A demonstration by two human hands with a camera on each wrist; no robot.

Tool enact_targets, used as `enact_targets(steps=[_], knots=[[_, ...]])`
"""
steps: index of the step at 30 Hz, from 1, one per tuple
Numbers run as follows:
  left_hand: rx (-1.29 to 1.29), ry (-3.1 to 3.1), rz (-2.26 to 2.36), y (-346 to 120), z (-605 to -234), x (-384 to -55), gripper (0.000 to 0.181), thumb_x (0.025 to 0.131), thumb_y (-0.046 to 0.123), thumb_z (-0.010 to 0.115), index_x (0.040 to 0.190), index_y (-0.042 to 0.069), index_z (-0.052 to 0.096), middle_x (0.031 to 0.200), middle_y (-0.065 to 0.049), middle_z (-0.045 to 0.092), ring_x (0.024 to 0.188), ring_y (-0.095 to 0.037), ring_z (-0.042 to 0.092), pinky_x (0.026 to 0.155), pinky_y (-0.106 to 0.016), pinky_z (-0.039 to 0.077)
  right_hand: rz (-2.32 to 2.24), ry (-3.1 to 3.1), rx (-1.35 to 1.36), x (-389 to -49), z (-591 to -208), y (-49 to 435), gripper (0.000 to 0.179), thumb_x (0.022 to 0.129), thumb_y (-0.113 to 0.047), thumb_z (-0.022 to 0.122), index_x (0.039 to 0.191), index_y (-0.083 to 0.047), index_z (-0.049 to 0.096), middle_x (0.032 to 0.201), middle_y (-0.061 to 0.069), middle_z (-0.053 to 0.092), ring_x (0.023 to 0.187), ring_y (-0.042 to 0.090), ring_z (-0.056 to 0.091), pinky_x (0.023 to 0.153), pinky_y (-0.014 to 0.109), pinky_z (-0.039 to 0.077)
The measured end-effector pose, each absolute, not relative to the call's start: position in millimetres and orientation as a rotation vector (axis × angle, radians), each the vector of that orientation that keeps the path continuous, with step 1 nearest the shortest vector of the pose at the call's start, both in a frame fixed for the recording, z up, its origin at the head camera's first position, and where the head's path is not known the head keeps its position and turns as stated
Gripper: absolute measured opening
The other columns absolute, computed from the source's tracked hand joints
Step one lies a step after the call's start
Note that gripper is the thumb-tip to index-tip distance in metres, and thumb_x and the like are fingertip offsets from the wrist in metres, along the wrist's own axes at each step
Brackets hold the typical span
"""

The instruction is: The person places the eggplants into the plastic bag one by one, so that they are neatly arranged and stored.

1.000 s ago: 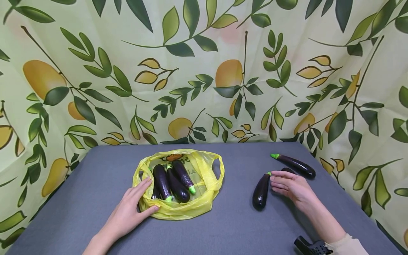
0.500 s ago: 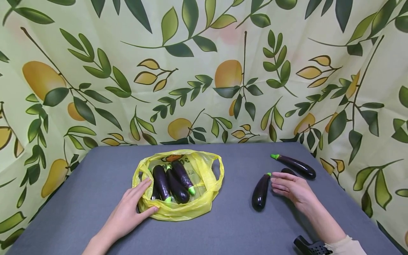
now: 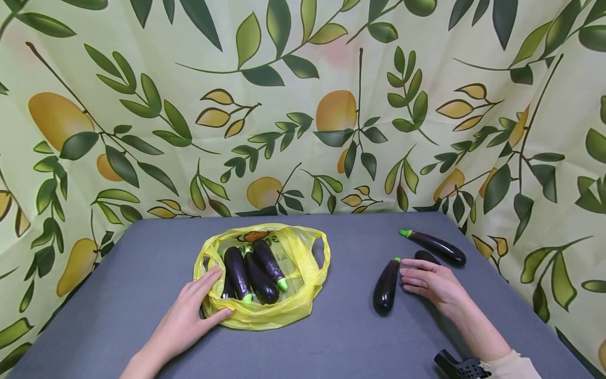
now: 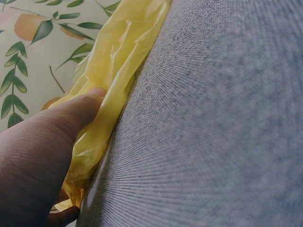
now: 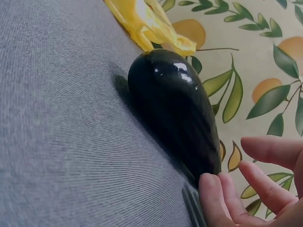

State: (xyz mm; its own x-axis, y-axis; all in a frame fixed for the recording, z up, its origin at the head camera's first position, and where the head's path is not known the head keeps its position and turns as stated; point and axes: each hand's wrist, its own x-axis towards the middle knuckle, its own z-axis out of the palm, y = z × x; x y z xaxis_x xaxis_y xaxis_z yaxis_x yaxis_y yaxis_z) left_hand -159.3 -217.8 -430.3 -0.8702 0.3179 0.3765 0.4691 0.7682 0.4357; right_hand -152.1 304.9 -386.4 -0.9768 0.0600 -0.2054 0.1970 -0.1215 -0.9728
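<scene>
A yellow plastic bag (image 3: pixel 289 313) stands with its mouth open, several dark purple eggplants (image 3: pixel 236 271) inside. My left hand (image 3: pixel 184 310) rests against its left side, fingers extended along the rim and thumb on the front. In the left wrist view, the thumb (image 4: pixel 78 111) lies against the plastic. My right hand (image 3: pixel 433 281) is just right of a loose eggplant (image 3: pixel 385 289), its fingers fairly straight. In the right wrist view, fingertips (image 5: pixel 210 187) overlap the narrow end of that eggplant (image 5: pixel 173 104); contact is unclear. Another eggplant (image 3: pixel 426 256) is partly hidden behind the right hand.
One more eggplant (image 3: pixel 435 247) lies farther back on the right, green stem pointing left. Grey cloth covers the table (image 3: pixel 350 342). A leaf-and-fruit patterned curtain (image 3: pixel 303 147) rises behind the table and along both sides.
The whole head view shifts slightly left. Both hands, the bag and the eggplants keep their places relative to one another.
</scene>
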Motion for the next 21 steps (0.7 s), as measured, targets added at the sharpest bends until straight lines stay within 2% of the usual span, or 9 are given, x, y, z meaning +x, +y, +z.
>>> enact_targets(steps=[8, 21], knots=[[-0.617, -2.676, -0.755, -218, -431, -160, 0.084, 0.083, 0.057, 0.072, 0.151, 0.018, 0.042, 0.153, -0.005, 0.038, 0.126, -0.031, 0.041, 0.094, -0.061, 0.040, -2.188, 2.070, 0.293, -154, -390, 300, 0.036, 0.090, -0.004, 0.071, 0.124, 0.004, 0.064, 0.103, 0.006, 0.072, 0.090, 0.018, 0.069, 0.080, 0.037, 0.056], [-0.615, -2.679, -0.762, -218, -431, -160, 0.084, 0.083, 0.059, 0.071, 0.151, 0.018, 0.042, 0.154, -0.005, 0.038, 0.126, -0.030, 0.041, 0.093, -0.063, 0.040, -2.048, 2.228, 0.445, -154, -389, 288, 0.051, 0.083, -0.017, 0.081, 0.128, 0.001, 0.065, 0.110, 0.005, 0.068, 0.086, 0.020, 0.066, 0.074, 0.037, 0.057]])
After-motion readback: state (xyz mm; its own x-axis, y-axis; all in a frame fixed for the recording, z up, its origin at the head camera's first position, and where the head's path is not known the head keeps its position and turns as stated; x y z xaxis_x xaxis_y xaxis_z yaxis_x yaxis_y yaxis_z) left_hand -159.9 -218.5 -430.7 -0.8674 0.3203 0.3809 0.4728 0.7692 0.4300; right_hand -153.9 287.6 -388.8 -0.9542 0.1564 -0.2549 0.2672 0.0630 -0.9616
